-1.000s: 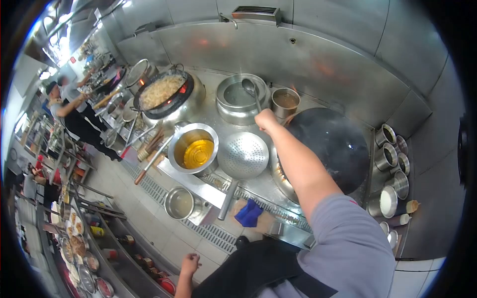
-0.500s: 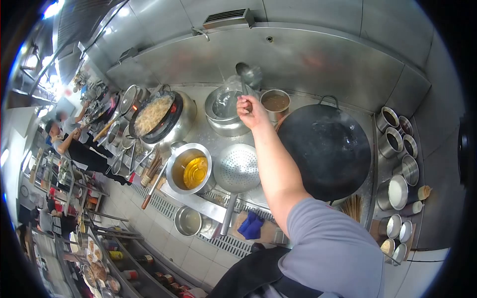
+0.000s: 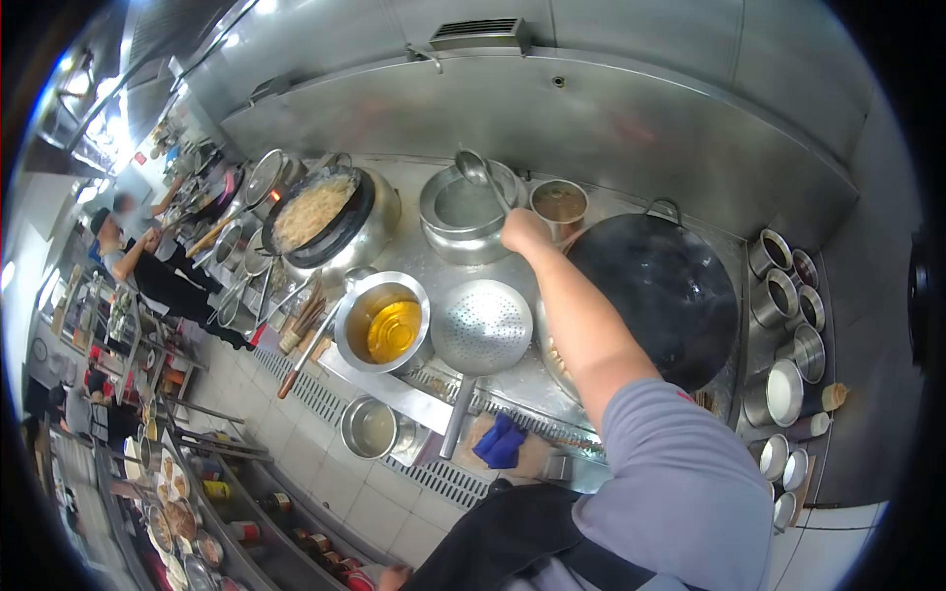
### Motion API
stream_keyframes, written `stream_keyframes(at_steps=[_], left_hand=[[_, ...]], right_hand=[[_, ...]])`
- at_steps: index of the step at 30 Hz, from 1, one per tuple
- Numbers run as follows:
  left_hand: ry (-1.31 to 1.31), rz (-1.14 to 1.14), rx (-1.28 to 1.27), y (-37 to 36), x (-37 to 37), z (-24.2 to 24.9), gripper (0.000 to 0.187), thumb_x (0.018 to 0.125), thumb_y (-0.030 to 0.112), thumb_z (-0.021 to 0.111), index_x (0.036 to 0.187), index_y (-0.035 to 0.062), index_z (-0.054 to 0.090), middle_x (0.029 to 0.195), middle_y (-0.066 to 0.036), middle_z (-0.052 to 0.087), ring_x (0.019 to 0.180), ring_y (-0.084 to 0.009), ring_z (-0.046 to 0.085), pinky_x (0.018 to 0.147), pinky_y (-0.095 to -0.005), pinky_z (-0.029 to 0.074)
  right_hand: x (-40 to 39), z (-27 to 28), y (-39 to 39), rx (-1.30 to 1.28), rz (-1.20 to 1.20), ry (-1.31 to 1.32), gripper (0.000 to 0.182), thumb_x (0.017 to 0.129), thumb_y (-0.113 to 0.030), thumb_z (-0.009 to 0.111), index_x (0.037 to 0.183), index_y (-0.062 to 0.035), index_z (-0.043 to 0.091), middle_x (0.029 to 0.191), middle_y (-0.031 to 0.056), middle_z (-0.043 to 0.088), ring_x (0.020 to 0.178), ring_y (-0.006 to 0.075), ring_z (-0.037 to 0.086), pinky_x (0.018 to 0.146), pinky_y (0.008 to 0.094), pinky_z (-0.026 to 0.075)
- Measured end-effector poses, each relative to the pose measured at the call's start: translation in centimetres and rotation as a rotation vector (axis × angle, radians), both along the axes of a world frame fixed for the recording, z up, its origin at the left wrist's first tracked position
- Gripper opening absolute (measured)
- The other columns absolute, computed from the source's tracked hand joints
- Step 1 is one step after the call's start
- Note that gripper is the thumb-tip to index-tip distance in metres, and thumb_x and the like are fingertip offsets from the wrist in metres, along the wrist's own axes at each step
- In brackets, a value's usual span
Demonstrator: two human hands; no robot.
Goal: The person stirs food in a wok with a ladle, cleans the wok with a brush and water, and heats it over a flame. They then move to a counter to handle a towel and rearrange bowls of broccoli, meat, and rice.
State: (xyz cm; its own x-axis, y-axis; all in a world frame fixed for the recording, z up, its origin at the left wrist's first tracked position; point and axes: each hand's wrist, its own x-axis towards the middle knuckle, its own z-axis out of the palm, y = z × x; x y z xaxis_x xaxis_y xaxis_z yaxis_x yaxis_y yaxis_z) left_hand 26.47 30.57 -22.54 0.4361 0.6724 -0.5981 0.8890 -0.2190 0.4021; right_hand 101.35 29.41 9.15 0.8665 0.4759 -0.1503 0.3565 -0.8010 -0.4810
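My right hand (image 3: 527,231) is closed round the handle of a metal ladle (image 3: 473,167). The ladle's bowl is over the far rim of a metal pot (image 3: 458,244) of clear liquid. Right beside the hand stands a metal container (image 3: 537,189) of brown liquid. A large black wok (image 3: 660,305), with a little steam rising, lies to the right of my forearm, which crosses its left edge. Part of my left hand (image 3: 394,578) shows low at the bottom edge, its fingers mostly cut off.
Nearer me are a perforated strainer (image 3: 481,330) and a pot of yellow oil (image 3: 424,345). Food fills another wok (image 3: 315,215) on the left. Blue cloth (image 3: 501,441) lies at the counter's front. Several seasoning pots (image 3: 785,392) line the right. Co-workers (image 3: 163,276) stand far left.
My right hand has moved right and towards me with the ladle, away from above the pot. Splashing water around the ladle is gone. My left hand has come into view at the bottom.
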Motion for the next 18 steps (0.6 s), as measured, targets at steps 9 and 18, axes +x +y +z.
stream_keyframes(at_steps=[9, 18], left_hand=[[0.102, 0.026, -0.100, -2.4, -3.6, -1.3, 0.033, 0.086, 0.033, 0.049, 0.092, 0.0049, 0.066, 0.082, -0.021, 0.063, 0.080, -0.0383, 0.061, 0.068, -0.0460, 0.047], [0.116, -0.279, -0.211, 1.8, -2.6, -1.2, 0.029, 0.081, 0.034, 0.057, 0.087, 0.0069, 0.065, 0.072, -0.016, 0.060, 0.068, -0.0327, 0.060, 0.059, -0.0409, 0.048]], right_hand=[[2.0, -3.3, 1.5, 0.939, -0.358, 1.295, 0.016, 0.076, -0.003, 0.051, 0.066, -0.0094, 0.040, 0.058, 0.0015, 0.045, 0.045, 0.0080, 0.045, 0.036, 0.0198, 0.027], [-5.2, 1.1, -6.0, 1.302, -0.267, 1.402, 0.011, 0.072, -0.003, 0.053, 0.078, 0.0008, 0.045, 0.060, 0.0025, 0.048, 0.043, 0.0078, 0.045, 0.036, 0.0202, 0.027]])
